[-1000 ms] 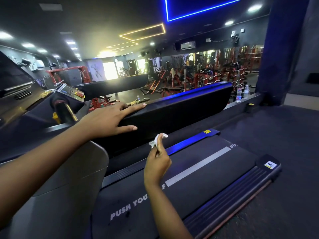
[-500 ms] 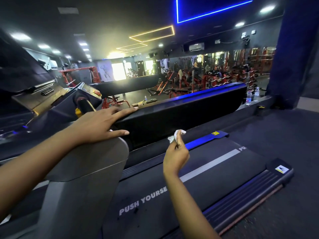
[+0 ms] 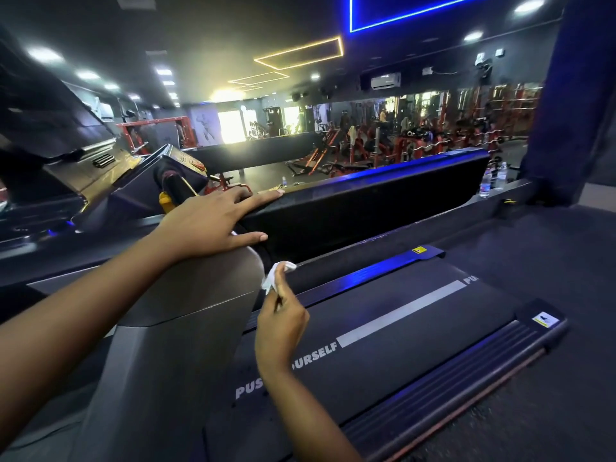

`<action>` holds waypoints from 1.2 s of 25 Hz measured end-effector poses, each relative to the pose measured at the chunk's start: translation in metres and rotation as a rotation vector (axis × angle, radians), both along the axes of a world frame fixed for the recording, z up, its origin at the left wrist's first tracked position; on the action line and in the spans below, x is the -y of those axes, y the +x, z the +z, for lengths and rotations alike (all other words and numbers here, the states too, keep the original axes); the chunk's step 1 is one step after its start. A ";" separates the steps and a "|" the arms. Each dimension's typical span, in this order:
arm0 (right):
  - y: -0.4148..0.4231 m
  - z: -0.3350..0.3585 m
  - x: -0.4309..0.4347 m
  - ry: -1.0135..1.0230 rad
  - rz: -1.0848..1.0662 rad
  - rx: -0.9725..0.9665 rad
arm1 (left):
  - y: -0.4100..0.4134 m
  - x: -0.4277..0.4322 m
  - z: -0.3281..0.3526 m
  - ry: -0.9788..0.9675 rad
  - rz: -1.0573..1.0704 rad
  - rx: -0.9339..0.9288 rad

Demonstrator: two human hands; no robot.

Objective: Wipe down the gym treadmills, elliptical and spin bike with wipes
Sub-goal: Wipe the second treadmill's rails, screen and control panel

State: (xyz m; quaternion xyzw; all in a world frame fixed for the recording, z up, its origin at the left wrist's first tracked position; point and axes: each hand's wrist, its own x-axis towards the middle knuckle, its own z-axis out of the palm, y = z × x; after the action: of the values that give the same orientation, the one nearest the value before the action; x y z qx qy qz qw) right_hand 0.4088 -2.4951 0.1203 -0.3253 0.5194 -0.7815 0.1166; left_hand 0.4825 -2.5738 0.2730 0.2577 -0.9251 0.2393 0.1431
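Both hands are busy: the left hand (image 3: 206,225) lies spread flat on the long black padded treadmill side rail (image 3: 366,208), while the right hand (image 3: 281,323), pinching the small crumpled white wipe (image 3: 275,275), has drifted toward the grey metal upright (image 3: 186,295) (likely the next surface wiped).
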 end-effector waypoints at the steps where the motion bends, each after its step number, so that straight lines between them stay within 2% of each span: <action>1: 0.003 -0.001 -0.004 -0.012 0.043 -0.026 | 0.000 -0.001 0.000 -0.004 0.010 0.008; 5: -0.018 -0.003 -0.022 -0.025 0.071 -0.140 | -0.004 -0.010 0.003 -0.033 0.081 0.052; 10: -0.105 0.036 -0.006 -0.128 -0.214 -0.238 | -0.006 -0.011 0.003 -0.058 0.123 0.059; 12: -0.118 0.051 0.013 -0.134 -0.259 -0.400 | -0.004 -0.007 0.001 -0.047 0.090 0.051; 15: -0.101 0.049 0.022 -0.162 -0.210 -0.713 | -0.003 -0.004 -0.001 -0.028 0.055 0.030; 17: -0.092 0.045 0.021 -0.168 -0.167 -0.830 | -0.003 -0.005 -0.002 -0.024 0.040 0.024; 20: -0.102 0.051 0.023 -0.175 -0.170 -0.887 | -0.004 -0.007 0.000 -0.015 0.039 0.029; 23: -0.138 0.056 0.033 -0.165 -0.282 -0.946 | -0.002 -0.007 0.000 0.016 0.023 0.022; 28: -0.234 0.063 0.050 -0.027 -0.425 -0.935 | -0.006 -0.004 0.001 0.048 -0.002 0.010; 30: -0.264 0.070 0.048 0.032 -0.453 -0.872 | -0.014 -0.006 0.002 0.055 -0.010 0.013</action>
State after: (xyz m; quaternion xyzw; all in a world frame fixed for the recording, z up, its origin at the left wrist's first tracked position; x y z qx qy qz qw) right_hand 0.1449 -2.5435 0.1900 -0.4994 0.5896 -0.5700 -0.2795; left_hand 0.4689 -2.5682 0.2751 0.2552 -0.9336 0.2145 0.1313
